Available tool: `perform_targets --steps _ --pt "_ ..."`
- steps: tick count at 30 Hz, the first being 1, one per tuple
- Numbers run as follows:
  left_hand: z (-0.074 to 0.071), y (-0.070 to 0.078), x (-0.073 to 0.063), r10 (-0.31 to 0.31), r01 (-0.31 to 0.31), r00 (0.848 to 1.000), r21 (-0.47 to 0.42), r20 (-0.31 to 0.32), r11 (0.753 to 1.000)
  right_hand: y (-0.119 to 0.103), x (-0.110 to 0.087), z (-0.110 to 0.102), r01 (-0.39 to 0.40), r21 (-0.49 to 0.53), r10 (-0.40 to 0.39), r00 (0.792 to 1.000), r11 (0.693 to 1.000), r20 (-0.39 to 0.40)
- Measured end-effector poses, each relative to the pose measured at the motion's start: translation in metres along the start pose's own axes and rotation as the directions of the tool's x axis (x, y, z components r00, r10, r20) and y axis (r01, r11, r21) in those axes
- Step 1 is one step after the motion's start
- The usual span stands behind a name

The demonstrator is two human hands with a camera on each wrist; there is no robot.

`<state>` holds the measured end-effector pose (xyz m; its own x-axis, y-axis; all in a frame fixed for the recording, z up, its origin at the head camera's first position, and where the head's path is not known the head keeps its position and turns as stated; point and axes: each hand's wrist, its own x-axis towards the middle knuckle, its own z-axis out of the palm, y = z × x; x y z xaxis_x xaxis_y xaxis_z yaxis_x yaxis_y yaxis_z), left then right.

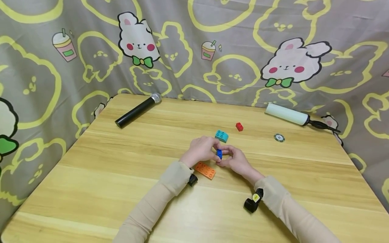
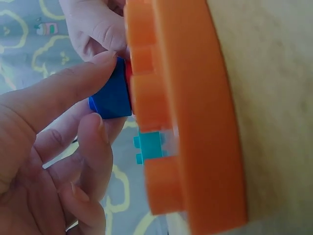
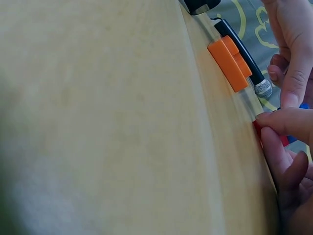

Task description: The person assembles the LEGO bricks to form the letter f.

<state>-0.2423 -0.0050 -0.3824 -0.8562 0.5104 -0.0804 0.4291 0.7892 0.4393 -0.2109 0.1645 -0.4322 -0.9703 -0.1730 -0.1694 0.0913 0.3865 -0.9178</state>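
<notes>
Both forearms in beige sleeves reach in over the wooden tabletop [image 1: 121, 175]. Left hand [image 1: 200, 148] and right hand [image 1: 235, 161] meet at its middle, their fingers [image 2: 73, 90] pinching a small blue brick [image 1: 219, 154] together with a red piece. Just beside the left wrist lies an orange brick [image 1: 205, 170]; a teal brick [image 1: 221, 135] sits just beyond the hands.
</notes>
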Motion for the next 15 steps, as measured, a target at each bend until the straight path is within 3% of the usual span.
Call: perform_targets --steps 5,15 --pt "-0.003 0.001 -0.001 0.009 -0.010 1.000 0.033 0.008 0.999 -0.002 0.000 0.001 0.021 -0.015 -0.021 1.000 1.000 -0.010" --pt "-0.001 -0.010 0.004 0.024 -0.022 0.999 -0.049 0.046 0.999 0.002 0.000 0.003 0.033 -0.065 -0.034 0.999 0.997 -0.021"
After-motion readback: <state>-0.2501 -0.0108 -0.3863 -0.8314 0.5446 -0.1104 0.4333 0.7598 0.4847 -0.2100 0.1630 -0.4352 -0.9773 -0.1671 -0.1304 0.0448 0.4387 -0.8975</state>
